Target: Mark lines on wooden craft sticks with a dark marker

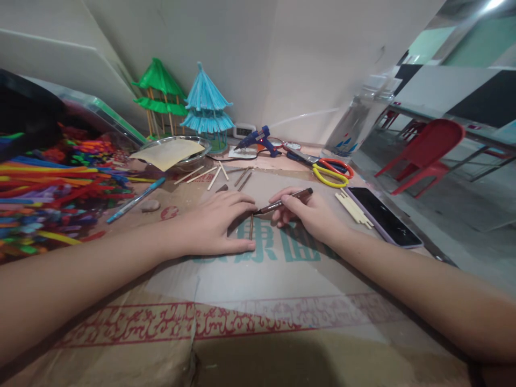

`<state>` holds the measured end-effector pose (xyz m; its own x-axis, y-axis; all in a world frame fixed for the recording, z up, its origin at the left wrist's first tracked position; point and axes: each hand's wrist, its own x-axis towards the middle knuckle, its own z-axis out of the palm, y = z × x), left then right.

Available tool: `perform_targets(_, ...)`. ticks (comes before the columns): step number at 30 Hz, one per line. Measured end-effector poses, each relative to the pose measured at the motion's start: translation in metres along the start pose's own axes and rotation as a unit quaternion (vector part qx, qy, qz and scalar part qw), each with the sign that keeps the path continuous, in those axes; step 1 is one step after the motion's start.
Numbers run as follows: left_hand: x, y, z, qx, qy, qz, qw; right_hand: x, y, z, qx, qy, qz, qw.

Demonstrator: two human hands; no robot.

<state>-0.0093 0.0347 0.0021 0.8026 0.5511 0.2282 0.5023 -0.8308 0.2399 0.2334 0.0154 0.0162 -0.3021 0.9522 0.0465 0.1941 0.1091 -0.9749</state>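
My right hand [307, 215] grips a dark pen [284, 201] like a writing tool, its tip touching the top end of a thin wooden stick [251, 227] that lies on flattened cardboard [258, 301]. My left hand [215, 223] rests palm down on the cardboard, fingers stretched out, with index finger and thumb on either side of the stick. Several more wooden sticks [209, 174] lie scattered further back.
A heap of coloured pipe cleaners [48, 188] fills the left. Behind stand a green pagoda model [160, 97] and a blue one [206, 105], a metal bowl [179, 153], a blue glue gun [258, 141], scissors [330, 171], a phone [382, 216], a blue pen [135, 200]. Red chair [423, 153] at right.
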Motion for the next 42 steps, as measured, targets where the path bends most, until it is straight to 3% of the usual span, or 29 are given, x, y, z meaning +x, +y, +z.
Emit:
perform_targets(9,0.0013,0.0017,-0.0007,-0.004,-0.002,-0.002,1.0,-0.0017,0.0012,-0.0037,-0.017,-0.08,-0.017,0.997)
perform_targets(17,0.0015,0.0016,-0.0017,0.003,-0.002,0.0,1.0,-0.0005,0.0023,-0.0018,-0.016,-0.022,-0.013,1.0)
perform_targets(29,0.0,-0.001,0.0011,0.002,0.004,0.013,1.0,-0.0027,0.0031,-0.0064,-0.015,-0.115,-0.016,0.993)
perform_targets(36,-0.0001,-0.0016,-0.0005,0.003,-0.002,0.017,1.0,-0.0021,0.0027,-0.0031,-0.02,-0.05,-0.019,0.998)
perform_targets(42,0.0016,-0.0016,0.0006,0.017,0.001,0.016,1.0,-0.0015,0.0053,-0.0045,-0.005,-0.064,-0.03,0.997)
